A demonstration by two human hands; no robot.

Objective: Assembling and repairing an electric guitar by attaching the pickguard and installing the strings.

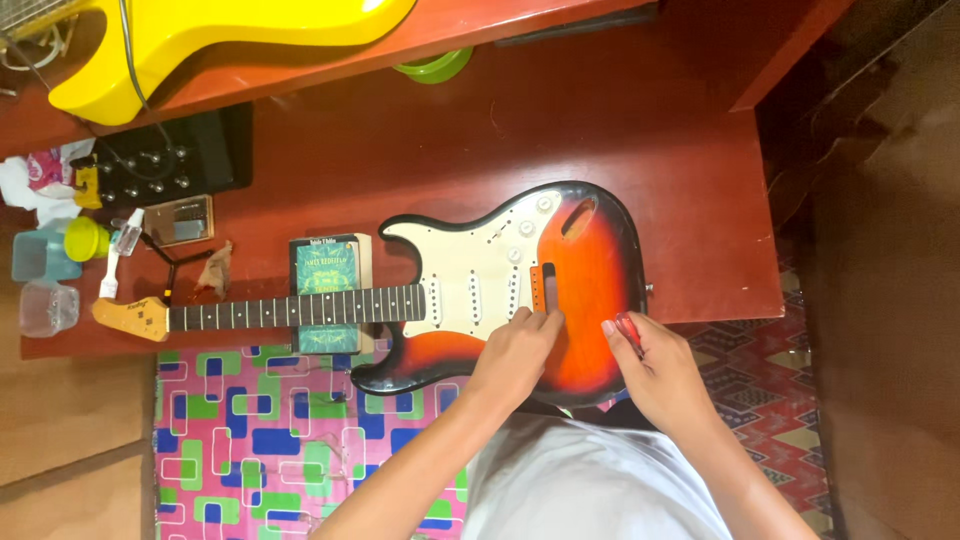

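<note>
While the sunburst electric guitar (590,290) lies flat across the front of the red-brown table (660,130), its neck (290,308) runs out to the left and rests on a green book (325,275) that props it up. Behind the neck sit a black box with knobs (170,160), a small metal plate (178,220), a clear little bottle (128,235) and a scrap of crumpled brown paper (215,268). A yellow guitar body (230,30) lies on a higher shelf at the top left, and a green bowl (435,65) peeks out from beneath that shelf. Nothing lies between the hands and the guitar body.

At the far left edge stand a pale blue tub (40,257) with a yellow-green lid or ball beside it and a clear plastic cup (45,308); what they hold cannot be made out. A bright patterned mat (260,430) covers the floor under the table edge.

The left hand (515,355) reaches forward from below, fingers curled down, tips touching the guitar body beside the orange-rimmed slot near the white pickguard (470,280); it grips nothing visible. The right hand (665,375) sits at the guitar's lower right edge, closed around a red-handled tool (628,330), probably a screwdriver.
</note>
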